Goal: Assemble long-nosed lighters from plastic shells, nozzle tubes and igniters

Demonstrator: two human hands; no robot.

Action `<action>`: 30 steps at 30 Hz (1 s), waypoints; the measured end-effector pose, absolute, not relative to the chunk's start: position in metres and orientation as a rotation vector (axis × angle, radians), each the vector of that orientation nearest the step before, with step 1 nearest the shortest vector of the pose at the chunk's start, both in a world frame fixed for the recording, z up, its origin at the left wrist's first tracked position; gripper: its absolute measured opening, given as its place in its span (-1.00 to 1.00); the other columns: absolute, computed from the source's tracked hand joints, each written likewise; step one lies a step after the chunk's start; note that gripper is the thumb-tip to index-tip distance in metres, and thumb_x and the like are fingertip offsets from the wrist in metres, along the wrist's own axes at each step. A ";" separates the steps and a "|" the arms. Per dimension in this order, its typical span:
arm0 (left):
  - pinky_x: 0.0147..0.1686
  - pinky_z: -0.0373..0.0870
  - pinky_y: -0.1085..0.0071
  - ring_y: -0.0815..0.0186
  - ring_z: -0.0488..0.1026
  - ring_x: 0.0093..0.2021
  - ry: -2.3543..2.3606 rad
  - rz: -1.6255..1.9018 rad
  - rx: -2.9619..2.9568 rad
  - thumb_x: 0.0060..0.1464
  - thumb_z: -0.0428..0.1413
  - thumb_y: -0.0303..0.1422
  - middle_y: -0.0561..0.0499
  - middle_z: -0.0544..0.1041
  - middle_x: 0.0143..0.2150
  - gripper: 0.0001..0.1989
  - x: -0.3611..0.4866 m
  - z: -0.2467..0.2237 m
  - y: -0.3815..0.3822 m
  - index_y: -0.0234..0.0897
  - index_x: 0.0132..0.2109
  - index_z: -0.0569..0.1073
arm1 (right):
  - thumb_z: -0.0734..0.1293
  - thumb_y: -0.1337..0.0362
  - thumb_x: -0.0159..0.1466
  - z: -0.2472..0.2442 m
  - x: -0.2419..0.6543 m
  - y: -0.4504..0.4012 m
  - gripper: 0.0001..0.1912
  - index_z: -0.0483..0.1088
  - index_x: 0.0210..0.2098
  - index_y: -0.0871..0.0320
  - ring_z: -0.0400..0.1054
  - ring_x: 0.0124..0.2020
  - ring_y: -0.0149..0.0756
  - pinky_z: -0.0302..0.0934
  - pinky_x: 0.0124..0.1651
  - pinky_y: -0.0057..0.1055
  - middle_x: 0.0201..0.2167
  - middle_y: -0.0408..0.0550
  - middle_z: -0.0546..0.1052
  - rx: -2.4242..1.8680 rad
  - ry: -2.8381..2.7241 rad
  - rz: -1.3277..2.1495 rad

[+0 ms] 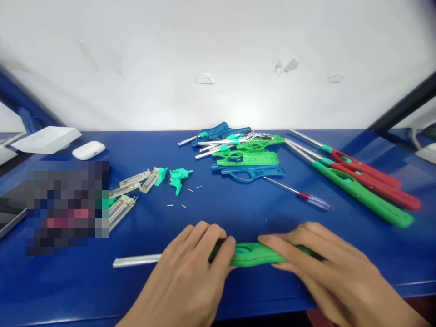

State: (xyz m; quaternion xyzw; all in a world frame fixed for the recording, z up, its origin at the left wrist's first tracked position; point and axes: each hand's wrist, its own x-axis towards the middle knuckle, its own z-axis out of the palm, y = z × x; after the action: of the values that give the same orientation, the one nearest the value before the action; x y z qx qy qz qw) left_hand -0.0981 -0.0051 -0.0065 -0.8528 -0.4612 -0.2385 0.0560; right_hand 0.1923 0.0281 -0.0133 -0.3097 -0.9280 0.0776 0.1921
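Observation:
A green gas lighter point(257, 255) lies sideways near the front of the blue table, its metal tube pointing left. My left hand point(195, 259) is closed around it where the tube meets the body. Farther right, my right hand point(316, 259) grips the handle, with thumb and fingers wrapped over it. Between the hands the green body and part of its trigger opening show; the rest is hidden by my fingers. Beyond my hands lies a screwdriver point(315, 200) with a clear and red handle. Several small screws point(184, 206) are scattered left of it.
Blue and green lighter shells point(252, 171) with metal tubes pile up at the back middle. Whole lighters point(366, 193) lie at right. Teal triggers point(179, 178) and clear fuel tanks point(122, 210) are at left, near a white earbud case point(89, 150). A white wall point(218, 45) stands behind.

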 end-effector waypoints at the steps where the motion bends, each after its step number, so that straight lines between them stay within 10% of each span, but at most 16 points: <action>1: 0.12 0.59 0.09 0.14 0.56 0.02 -1.400 -0.730 -2.586 0.36 0.17 -0.31 -0.11 0.60 0.04 -0.68 -0.098 -0.006 -0.004 -0.16 0.21 0.54 | 0.17 0.44 0.55 -0.014 0.192 0.028 -0.50 0.29 0.41 -0.02 0.50 -0.17 -0.26 0.45 -0.09 -0.30 -0.10 -0.05 0.59 -0.872 -2.607 0.230; 10: -0.06 0.63 0.10 0.18 0.56 -0.19 -1.355 -0.770 -2.543 0.25 0.02 -0.66 -0.05 0.61 -0.15 -0.62 -0.093 -0.013 -0.013 -0.28 0.10 0.52 | 0.25 0.17 0.56 -0.017 0.185 0.024 -0.58 0.35 0.38 -0.09 0.53 0.05 -0.08 0.53 0.03 -0.15 0.06 -0.01 0.57 -0.958 -2.657 0.168; 17: -0.23 0.58 0.20 0.19 0.56 -0.23 -1.336 -0.858 -2.570 0.41 0.03 -0.55 -0.03 0.63 -0.15 -0.73 -0.092 -0.008 -0.008 -0.28 0.13 0.52 | 0.20 0.44 0.52 -0.022 0.187 0.024 -0.44 0.24 0.46 0.01 0.46 -0.17 -0.19 0.44 -0.04 -0.20 -0.16 -0.05 0.51 -0.885 -2.627 0.140; 24: 0.02 0.43 0.20 0.24 0.60 -0.09 -1.323 -0.898 -2.583 0.45 0.00 -0.54 0.04 0.69 -0.04 -0.66 -0.093 -0.008 -0.008 -0.32 0.26 0.47 | 0.24 0.44 0.53 -0.011 0.178 0.031 -0.62 0.37 0.30 0.14 0.33 -0.34 -0.30 0.33 -0.27 -0.34 -0.29 -0.10 0.44 -0.840 -2.495 0.076; 30: -0.06 0.36 0.29 0.32 0.53 -0.21 -1.326 -1.008 -2.596 0.42 0.00 -0.60 0.09 0.68 -0.12 -0.73 -0.094 0.000 -0.008 -0.28 0.03 0.55 | 0.21 0.30 0.59 -0.019 0.179 0.024 -0.66 0.37 0.31 0.08 0.48 -0.09 -0.16 0.39 -0.04 -0.20 -0.08 0.01 0.56 -0.925 -2.518 0.038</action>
State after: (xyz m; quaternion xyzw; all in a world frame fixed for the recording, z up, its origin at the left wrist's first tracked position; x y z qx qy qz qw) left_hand -0.0942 -0.0083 -0.0004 -0.8413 -0.4297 -0.3268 0.0286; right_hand 0.1791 0.0244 -0.0186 -0.3358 -0.9140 0.0139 0.2274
